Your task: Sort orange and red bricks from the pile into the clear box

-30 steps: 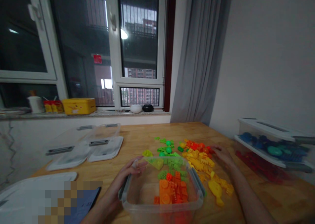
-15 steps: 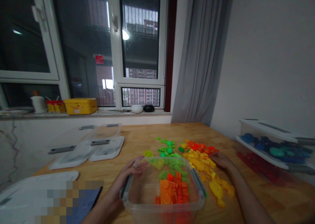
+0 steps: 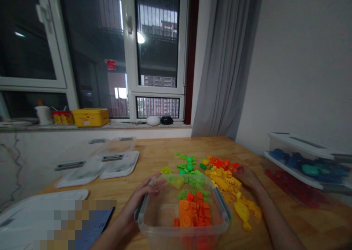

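A clear plastic container (image 3: 221, 215) stands near the table's front edge with orange and red building pieces (image 3: 191, 212) inside. My left hand (image 3: 147, 193) grips its left rim and grey latch, fingers curled over the edge. My right hand (image 3: 247, 177) rests on the table to the right, its fingers curled among the loose orange and red pieces (image 3: 223, 166). Yellow pieces (image 3: 243, 209) lie by my right forearm. Green pieces (image 3: 188, 167) are spread behind the container.
Two clear stacked bins (image 3: 305, 162) with blue and red pieces stand at the right edge. Clear lids and trays (image 3: 96, 162) lie at the left, a white lid (image 3: 41, 209) at the front left. A windowsill with a yellow box (image 3: 89, 117) runs behind the wooden table (image 3: 156, 153).
My right hand has drawn back slightly toward me along the pile of orange and red pieces. The left hand stays on the container's rim.
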Demonstrator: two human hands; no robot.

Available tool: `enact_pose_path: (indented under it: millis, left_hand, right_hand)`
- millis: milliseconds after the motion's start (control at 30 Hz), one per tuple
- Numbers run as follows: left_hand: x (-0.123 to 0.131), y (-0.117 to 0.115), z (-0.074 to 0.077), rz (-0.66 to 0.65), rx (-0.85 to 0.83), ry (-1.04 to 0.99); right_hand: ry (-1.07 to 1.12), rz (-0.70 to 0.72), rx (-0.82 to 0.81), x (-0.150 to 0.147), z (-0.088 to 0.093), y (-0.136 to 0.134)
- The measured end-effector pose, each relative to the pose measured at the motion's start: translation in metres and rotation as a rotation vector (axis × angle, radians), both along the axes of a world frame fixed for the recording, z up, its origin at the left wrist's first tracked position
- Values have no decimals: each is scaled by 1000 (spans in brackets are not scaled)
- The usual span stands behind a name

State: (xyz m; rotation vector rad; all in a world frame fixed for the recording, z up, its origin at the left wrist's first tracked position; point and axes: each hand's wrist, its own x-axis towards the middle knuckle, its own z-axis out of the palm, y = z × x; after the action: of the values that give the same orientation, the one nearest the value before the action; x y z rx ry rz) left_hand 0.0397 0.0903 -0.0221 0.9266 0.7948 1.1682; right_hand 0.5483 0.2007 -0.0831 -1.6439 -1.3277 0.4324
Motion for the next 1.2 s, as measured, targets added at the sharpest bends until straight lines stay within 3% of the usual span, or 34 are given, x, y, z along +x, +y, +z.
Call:
enact_pose_path:
  millis: [133,233,300,467,667,1000,1100,1200]
  left_hand:
    - [-1,-2,0,-10,2,-1]
    - [-1,-2,0,-16,6,-5]
    - [-2,-1,-1,-11,5,-15]
    - [-2,0,-1,-1,20,-2]
    - [1,0,1,-14,2,-13]
    - [1,-2,3,13,-16,-19]
    - [1,-1,3,7,-3,-20]
    - [1,-1,2,6,4,-11]
  right_hand:
    - [247,10,157,-28,21,-3]
    - [397,149,261,-62,42,-14]
    - [469,287,221,-85,51,-25]
    - [619,591,83,-130,56,-49]
    - [597,774,132,-143,56,-57]
    - [490,839,61,-140,49,-56]
    - [563,746,38,-133,49,-52]
    - [681,544,96,-115,47,-40]
